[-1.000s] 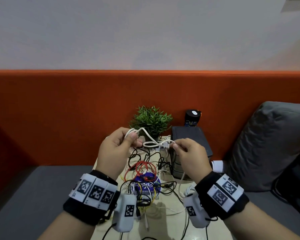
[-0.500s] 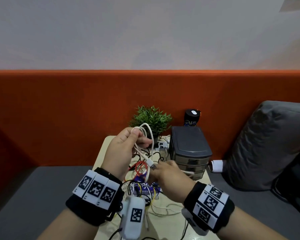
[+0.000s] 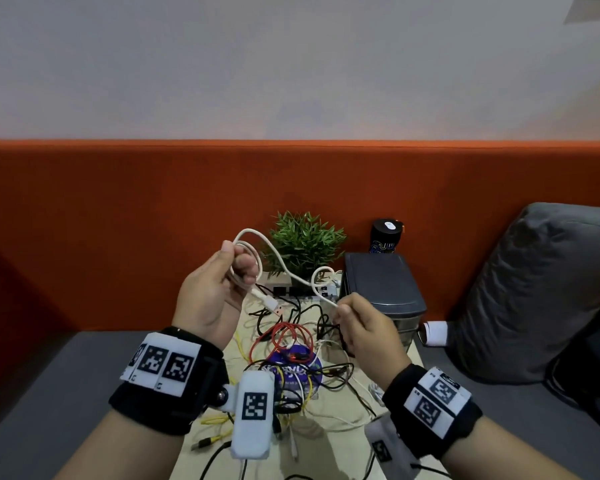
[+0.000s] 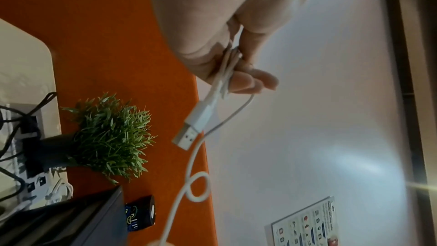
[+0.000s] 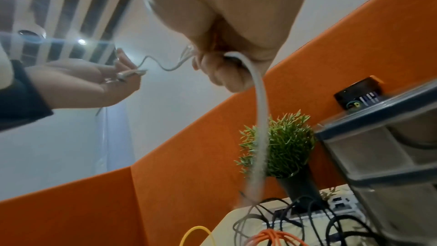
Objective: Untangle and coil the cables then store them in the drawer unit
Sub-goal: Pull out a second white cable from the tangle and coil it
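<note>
A white USB cable (image 3: 280,257) runs between both hands above the small table. My left hand (image 3: 222,282) grips a few loops of it, and its USB plug (image 4: 192,128) hangs just below the fingers. My right hand (image 3: 355,318) pinches the free length of the white cable (image 5: 256,104) lower and to the right. Below the hands a tangle of black, red, yellow and white cables (image 3: 291,355) lies on the table (image 3: 326,455). The grey drawer unit (image 3: 383,289) stands at the table's back right, its drawers closed.
A small potted plant (image 3: 303,245) and a white power strip (image 3: 302,291) sit at the back of the table. A dark can (image 3: 387,237) stands behind the drawer unit. A grey cushion (image 3: 541,289) lies to the right, and an orange backrest (image 3: 118,220) runs behind.
My right hand dropped toward the cable pile, then rose again holding the white cable's free length. My left hand lifted slightly and holds one more loop.
</note>
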The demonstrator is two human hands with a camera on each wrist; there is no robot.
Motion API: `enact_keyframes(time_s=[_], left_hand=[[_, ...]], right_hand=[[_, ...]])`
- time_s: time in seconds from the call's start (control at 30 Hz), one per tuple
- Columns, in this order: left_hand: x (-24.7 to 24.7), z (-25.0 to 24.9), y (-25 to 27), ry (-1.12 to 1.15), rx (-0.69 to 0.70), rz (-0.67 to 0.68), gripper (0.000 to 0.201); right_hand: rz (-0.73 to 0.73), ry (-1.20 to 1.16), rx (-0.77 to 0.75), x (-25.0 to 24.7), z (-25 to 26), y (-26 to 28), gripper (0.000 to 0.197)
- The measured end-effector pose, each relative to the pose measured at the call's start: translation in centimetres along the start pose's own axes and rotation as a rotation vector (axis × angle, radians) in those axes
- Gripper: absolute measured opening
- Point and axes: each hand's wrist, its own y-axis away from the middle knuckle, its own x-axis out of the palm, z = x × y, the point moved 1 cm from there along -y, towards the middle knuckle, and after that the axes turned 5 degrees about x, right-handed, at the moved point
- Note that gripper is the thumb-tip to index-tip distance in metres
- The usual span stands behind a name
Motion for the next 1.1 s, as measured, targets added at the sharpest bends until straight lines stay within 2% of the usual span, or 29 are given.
enact_keyframes(time_s=[0.13,0.27,0.33,0.4,0.5,0.53,0.67,0.77,0.9,1.03,1.1], left_hand=[[0.6,0.1,0.4,0.069,-0.001,0.047,0.023],[1.3,0.2,0.6,0.018,0.073,0.111,0.022],[1.1,0.4,0.5,-0.073,0.105,0.145,0.019],[0.7,0.7,0.4,-0.329,0.166,0.187,0.013],[-0.2,1.3,0.4,-1.016,0.362,0.284,0.004],[-0.5,1.6,0.3,-1.159,0.398,0.312,0.005],[-1.4,2.9,0.1,-1.389,0.325,0.425,0.010],[-1.8,3.6,0.7,-1.421,0.289,0.531,0.009],[-1.6,4.0,1.7,-1.296,0.299,0.692,0.032],[-1.5,4.2,1.4,-1.338,0.353,0.713,0.030],[-1.5,3.8,1.3,-1.327,0.361,0.687,0.026]], right_hand=[[0.077,0.295,0.007,0.1,-0.2,-0.2,0.024],[0.238,0.520,-0.122,1.0,1.4,1.2,0.019],[0.276,0.525,-0.170,1.0,2.4,1.5,0.018],[0.307,0.483,-0.191,0.7,3.2,1.7,0.019],[0.330,0.415,-0.197,0.0,3.8,1.7,0.020],[0.329,0.379,-0.201,-0.2,3.9,1.7,0.022],[0.293,0.265,-0.239,-1.5,4.6,1.4,0.027],[0.193,0.119,-0.207,-2.7,4.7,0.5,0.027],[0.070,-0.027,-0.173,-3.8,4.5,-0.7,0.029],[0.110,0.020,-0.182,-4.9,5.2,-1.4,0.013],[0.068,0.059,-0.199,-5.6,5.3,-1.7,0.008]])
